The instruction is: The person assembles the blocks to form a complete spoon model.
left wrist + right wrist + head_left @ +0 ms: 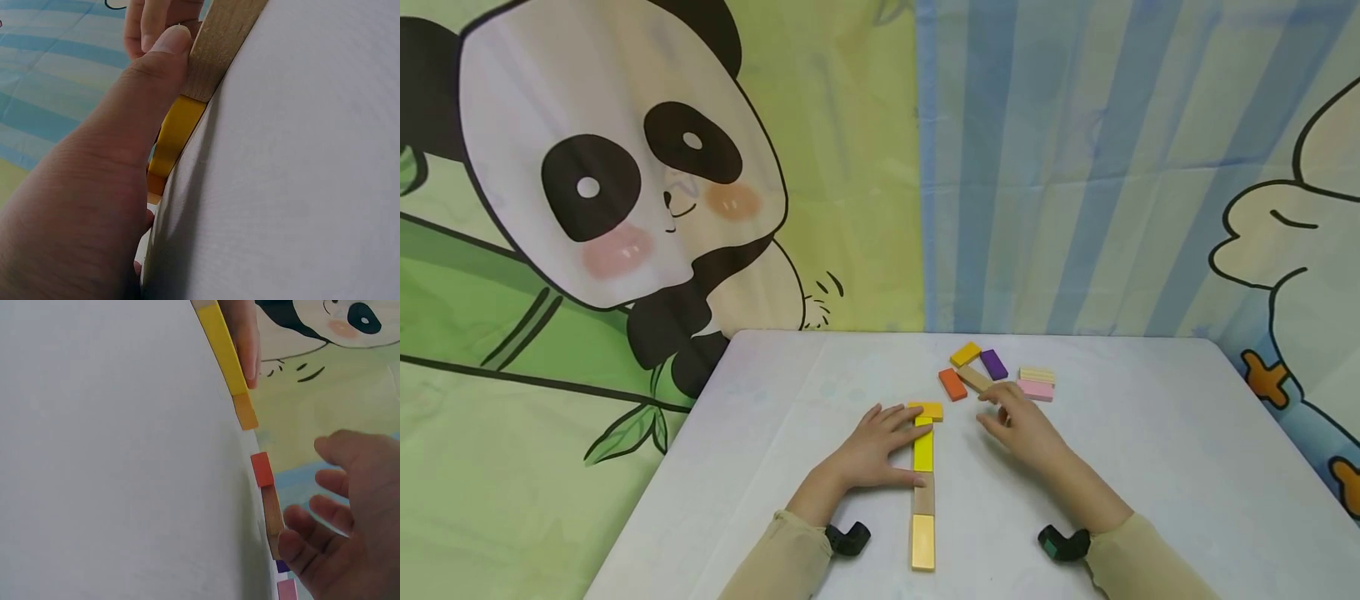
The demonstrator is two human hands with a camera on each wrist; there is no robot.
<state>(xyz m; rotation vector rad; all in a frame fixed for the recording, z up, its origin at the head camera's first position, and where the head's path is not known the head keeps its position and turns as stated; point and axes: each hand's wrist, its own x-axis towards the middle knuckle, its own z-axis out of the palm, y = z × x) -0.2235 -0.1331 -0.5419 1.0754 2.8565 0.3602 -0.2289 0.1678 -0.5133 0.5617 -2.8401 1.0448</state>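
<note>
Two hands, fingers apart: left hand (874, 452) on bright-yellow oblong wooden block (923, 452), right hand (1024, 425) rightward of it, near tan oblong wooden block (973, 378). Long-side pinch advisable.

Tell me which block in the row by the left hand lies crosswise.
The amber block at the far end: it lies sideways, while the bright yellow block, bare wood block and pale gold block run lengthwise.

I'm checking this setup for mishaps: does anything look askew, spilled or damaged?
The amber block looks askew: it lies crosswise at the far end, while the bright yellow block, wooden block and pale yellow block run lengthwise in line. That may be deliberate. I see nothing spilled or damaged.
</note>
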